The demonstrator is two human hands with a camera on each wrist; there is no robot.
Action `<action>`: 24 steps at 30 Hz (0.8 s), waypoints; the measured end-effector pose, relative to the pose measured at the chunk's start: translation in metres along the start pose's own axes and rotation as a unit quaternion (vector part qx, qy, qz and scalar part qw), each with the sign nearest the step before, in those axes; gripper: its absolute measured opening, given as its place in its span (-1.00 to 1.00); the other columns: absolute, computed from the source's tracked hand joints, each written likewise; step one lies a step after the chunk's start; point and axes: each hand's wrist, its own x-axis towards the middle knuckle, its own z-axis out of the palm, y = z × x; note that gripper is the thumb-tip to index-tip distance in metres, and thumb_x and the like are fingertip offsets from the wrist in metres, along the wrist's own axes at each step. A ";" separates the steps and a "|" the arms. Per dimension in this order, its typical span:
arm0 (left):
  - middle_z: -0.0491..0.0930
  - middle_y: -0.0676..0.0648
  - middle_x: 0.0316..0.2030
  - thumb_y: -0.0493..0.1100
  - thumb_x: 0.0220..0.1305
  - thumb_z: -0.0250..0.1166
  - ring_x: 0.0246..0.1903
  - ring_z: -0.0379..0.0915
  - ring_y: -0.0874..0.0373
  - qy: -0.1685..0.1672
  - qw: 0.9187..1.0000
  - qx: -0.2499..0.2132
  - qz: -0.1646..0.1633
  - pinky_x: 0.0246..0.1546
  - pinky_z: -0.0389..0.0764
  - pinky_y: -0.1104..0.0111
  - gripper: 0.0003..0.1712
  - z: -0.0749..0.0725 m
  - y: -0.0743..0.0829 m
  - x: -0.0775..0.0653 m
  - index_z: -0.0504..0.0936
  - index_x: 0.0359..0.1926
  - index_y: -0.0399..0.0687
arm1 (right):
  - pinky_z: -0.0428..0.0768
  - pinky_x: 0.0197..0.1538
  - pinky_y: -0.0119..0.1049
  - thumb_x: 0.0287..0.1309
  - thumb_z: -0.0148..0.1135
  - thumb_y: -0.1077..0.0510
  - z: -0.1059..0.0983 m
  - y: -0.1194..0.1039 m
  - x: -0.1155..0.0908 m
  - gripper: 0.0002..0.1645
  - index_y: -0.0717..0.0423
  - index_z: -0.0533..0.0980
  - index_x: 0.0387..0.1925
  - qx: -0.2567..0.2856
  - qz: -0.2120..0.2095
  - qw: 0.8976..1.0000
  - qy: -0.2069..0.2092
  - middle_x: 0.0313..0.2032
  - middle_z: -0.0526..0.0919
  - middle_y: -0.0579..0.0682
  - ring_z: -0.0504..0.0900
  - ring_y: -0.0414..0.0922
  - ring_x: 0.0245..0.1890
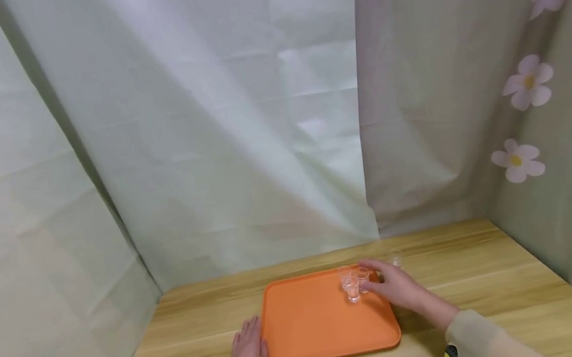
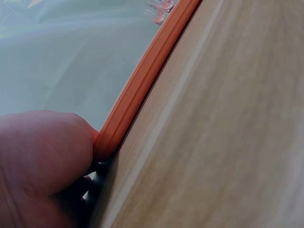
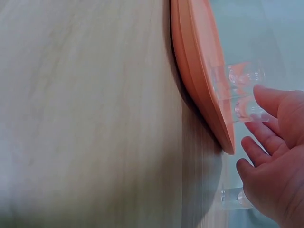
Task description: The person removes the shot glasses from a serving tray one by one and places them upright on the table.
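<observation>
Resting left hand (image 1: 248, 354), released, against tray (image 1: 311, 326) at 9 o'clock while curving right hand (image 1: 399, 287) around glass (image 1: 362, 275) at tray's 2 o'clock, being unable to tell if grasping, with two more glasses (image 1: 353, 291) just beside and fourth glass (image 1: 396, 257) on table (image 1: 201, 316) beyond

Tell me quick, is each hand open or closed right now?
Left hand: open, resting against the side of the orange tray.
Right hand: at a small clear cup; whether it is gripping cannot be told.
</observation>
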 end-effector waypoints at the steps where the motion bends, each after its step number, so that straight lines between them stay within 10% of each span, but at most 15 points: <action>1: 0.43 -0.57 0.44 -0.38 0.54 0.21 0.48 0.27 -0.59 0.007 1.000 -0.003 0.007 0.50 0.19 -0.45 -0.45 0.001 -0.001 0.000 0.45 0.44 -0.61 | 0.44 0.49 0.35 0.51 0.44 0.09 0.000 0.000 0.000 -0.33 0.22 0.51 0.51 0.000 0.002 1.000 0.002 0.32 0.70 0.15 0.52 0.30 0.46; 24: 0.44 -0.59 0.42 -0.39 0.53 0.19 0.46 0.28 -0.60 0.018 1.000 -0.010 0.001 0.49 0.18 -0.46 -0.45 0.004 -0.003 0.001 0.45 0.43 -0.61 | 0.60 0.32 0.20 0.39 0.55 0.11 0.007 0.000 0.006 -0.72 0.08 0.70 0.04 -0.027 0.012 0.999 0.039 -0.08 0.74 -0.09 0.67 0.06 0.08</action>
